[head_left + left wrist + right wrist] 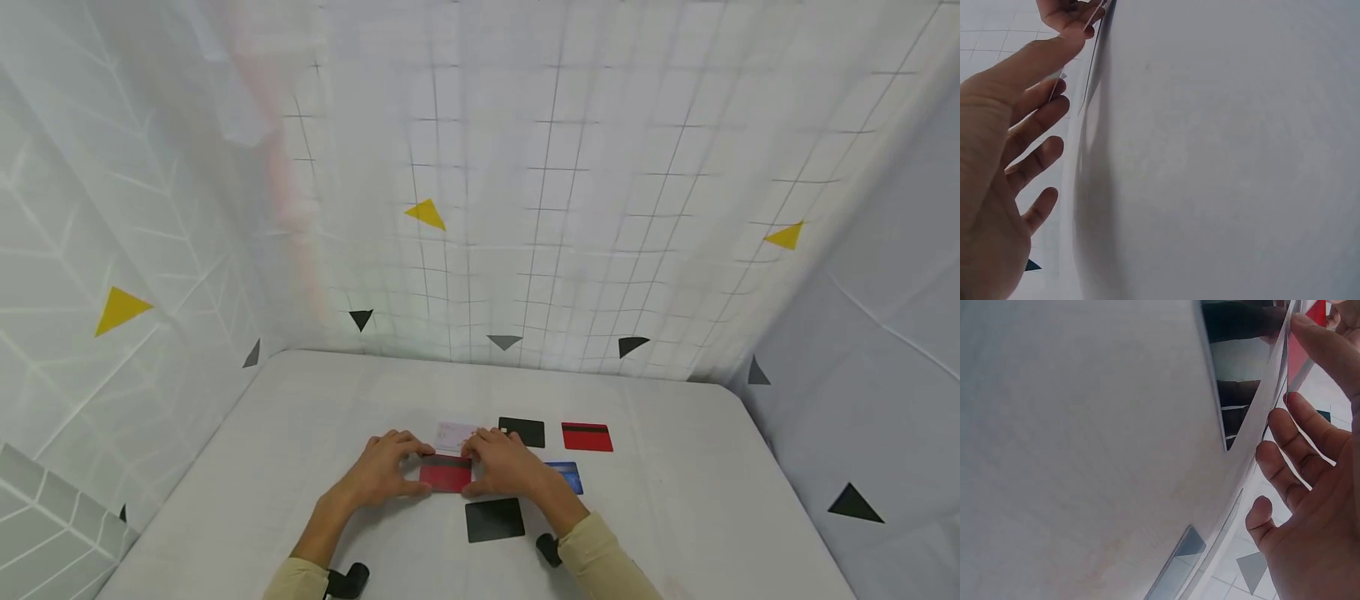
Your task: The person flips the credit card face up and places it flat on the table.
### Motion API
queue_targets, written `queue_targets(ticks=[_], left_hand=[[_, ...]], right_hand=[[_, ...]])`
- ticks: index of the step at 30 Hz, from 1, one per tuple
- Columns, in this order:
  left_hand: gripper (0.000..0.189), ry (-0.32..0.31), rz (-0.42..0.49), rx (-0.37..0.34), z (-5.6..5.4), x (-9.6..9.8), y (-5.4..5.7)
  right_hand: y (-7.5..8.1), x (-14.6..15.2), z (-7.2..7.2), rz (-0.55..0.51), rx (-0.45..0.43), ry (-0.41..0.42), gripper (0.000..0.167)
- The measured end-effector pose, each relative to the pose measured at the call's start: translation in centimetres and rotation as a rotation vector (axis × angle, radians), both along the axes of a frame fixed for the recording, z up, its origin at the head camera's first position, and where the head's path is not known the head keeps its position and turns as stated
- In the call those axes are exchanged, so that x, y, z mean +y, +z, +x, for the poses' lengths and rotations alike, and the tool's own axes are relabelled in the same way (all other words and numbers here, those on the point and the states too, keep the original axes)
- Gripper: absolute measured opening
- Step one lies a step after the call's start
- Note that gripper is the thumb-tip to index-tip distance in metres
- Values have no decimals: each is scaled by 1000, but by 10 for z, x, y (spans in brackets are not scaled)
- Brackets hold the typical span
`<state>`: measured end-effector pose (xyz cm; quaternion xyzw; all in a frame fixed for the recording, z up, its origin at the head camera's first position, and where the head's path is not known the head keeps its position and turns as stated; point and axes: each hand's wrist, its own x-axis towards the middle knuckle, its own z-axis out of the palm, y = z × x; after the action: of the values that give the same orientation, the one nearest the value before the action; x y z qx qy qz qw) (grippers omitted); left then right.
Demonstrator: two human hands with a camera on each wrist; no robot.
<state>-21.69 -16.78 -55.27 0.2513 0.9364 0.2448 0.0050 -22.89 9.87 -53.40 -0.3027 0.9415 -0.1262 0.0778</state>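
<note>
Well, between the pinching fingertips of my left hand (375,473) and right hand (507,465) I hold a red card (446,475), likely light, stiff and slick, best gripped by its short edges, with a white table (675,500) beneath my fingers and gridded white sheeting (495,275) beyond them.

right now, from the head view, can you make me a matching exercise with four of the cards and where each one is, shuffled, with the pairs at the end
Column one:
1. blue card
2. pale card
3. black card with no chip showing
4. loose red card

Column two:
a. nearest the person of all the cards
b. farthest right of all the cards
c. partly hidden by the right wrist
d. just beyond the held red card, which the left hand and right hand pinch

Right pairs: 1-c, 2-d, 3-a, 4-b
</note>
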Motion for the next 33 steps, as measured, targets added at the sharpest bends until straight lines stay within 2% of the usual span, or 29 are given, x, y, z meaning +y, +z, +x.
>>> queue_targets(ticks=[6, 16, 21, 27, 33], left_hand=[[51, -10, 25, 37, 3, 2, 4], [54, -25, 81, 97, 3, 2, 4], [54, -9, 91, 80, 3, -1, 7], [50, -4, 110, 35, 3, 1, 12], [49, 9, 94, 27, 1, 2, 11]], right_hand=[[0, 1, 0, -10, 10, 15, 59], [0, 7, 2, -42, 67, 13, 57], [3, 12, 1, -70, 99, 20, 55], [13, 18, 0, -103, 95, 14, 51], [18, 22, -1, -134, 86, 6, 50]])
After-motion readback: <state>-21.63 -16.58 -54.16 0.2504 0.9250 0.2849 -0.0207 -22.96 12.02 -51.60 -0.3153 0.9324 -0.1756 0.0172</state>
